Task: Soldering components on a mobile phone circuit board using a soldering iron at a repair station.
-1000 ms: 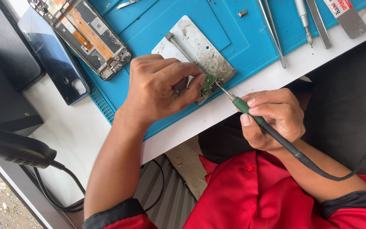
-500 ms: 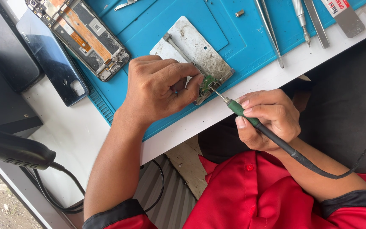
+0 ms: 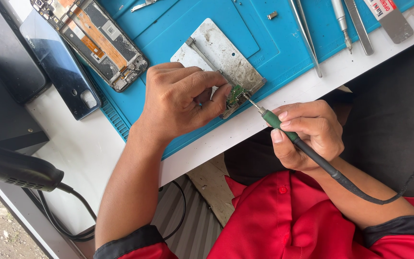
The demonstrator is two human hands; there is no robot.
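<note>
My left hand [image 3: 180,98] is curled over a scratched metal plate [image 3: 216,50] on the blue work mat [image 3: 192,19], its fingertips pinching a small green circuit board [image 3: 237,93] at the plate's near corner. My right hand [image 3: 307,134] grips a soldering iron [image 3: 283,125] with a green collar and black cord. Its thin tip touches the green board from the right.
An opened phone body [image 3: 97,38] and a dark back cover [image 3: 58,72] lie at the mat's far left. Tweezers [image 3: 305,36], a screwdriver [image 3: 341,21] and a flat metal opening tool [image 3: 389,19] rest at the right. A black handle with cable [image 3: 20,168] lies at the left.
The soldering iron and my right hand have edged slightly toward the board; my left hand stays pinched on the green board.
</note>
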